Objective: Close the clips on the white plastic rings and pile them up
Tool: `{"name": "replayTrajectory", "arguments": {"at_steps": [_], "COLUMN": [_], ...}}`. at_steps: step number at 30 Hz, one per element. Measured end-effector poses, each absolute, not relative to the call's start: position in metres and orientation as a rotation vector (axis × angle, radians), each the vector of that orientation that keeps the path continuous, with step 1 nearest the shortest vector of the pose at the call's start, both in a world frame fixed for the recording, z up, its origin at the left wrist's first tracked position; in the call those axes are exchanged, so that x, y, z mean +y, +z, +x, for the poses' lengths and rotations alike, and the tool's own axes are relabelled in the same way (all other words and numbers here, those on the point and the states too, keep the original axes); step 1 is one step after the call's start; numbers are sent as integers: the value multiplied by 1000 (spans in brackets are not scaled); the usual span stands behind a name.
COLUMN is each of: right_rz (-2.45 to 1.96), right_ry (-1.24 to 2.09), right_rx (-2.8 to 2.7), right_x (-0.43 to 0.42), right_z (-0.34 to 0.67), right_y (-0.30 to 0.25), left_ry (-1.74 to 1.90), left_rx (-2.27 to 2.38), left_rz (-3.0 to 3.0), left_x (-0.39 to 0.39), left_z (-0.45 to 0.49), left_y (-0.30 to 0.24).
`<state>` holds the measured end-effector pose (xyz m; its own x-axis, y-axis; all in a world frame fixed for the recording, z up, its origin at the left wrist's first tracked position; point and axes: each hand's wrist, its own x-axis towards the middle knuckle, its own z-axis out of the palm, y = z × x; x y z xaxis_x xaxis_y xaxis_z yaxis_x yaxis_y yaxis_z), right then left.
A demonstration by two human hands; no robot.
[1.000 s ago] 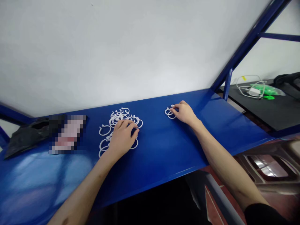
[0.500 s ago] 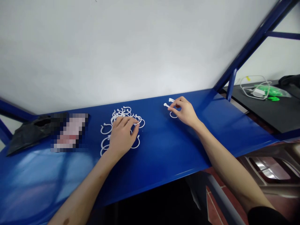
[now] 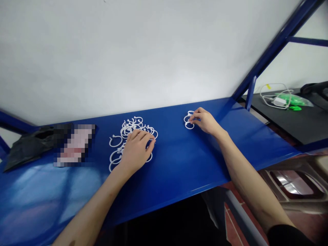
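A loose pile of white plastic curtain rings (image 3: 128, 130), C-shaped with small knobs at their ends, lies on the blue tabletop (image 3: 174, 164). Over the near right part of that pile rests my left hand (image 3: 137, 147), palm down, fingers loosely spread and thumb apart. It hides several rings, and I see none gripped. Farther right, a small group of the same rings (image 3: 189, 126) lies near the wall. My right hand (image 3: 203, 121) is there, thumb and forefinger pinched on a ring at the group's right side; the fingers partly cover it.
At the left are a black bag (image 3: 30, 145) and a blurred-out flat item (image 3: 75, 145). A white wall (image 3: 153, 58) rises behind the table. Blue frame bars (image 3: 271, 48) stand at the right, beside a black surface (image 3: 287, 119) with a white cable (image 3: 263, 97) and a green packet (image 3: 292, 99).
My right hand has lowered the ring it held onto the small group, where the rings now show more fully. My left hand has shifted slightly right over the pile.
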<state>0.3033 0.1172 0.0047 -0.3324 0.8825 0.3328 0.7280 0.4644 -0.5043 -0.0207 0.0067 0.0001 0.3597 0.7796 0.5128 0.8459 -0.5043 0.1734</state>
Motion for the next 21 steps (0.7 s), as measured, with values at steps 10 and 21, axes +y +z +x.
{"name": "replayTrajectory", "arguments": {"at_steps": [10, 21], "right_rz": [-1288, -1407], "right_ry": [660, 451], "right_rx": [-2074, -2174], "right_x": [132, 123], "right_z": [336, 327], "right_y": [2, 7], "left_ry": [-782, -770], "left_rx": [-1507, -1550], "left_rz": [-2533, -2561], "left_x": [7, 7], "left_z": [-22, -22], "left_y": [-3, -3]}}
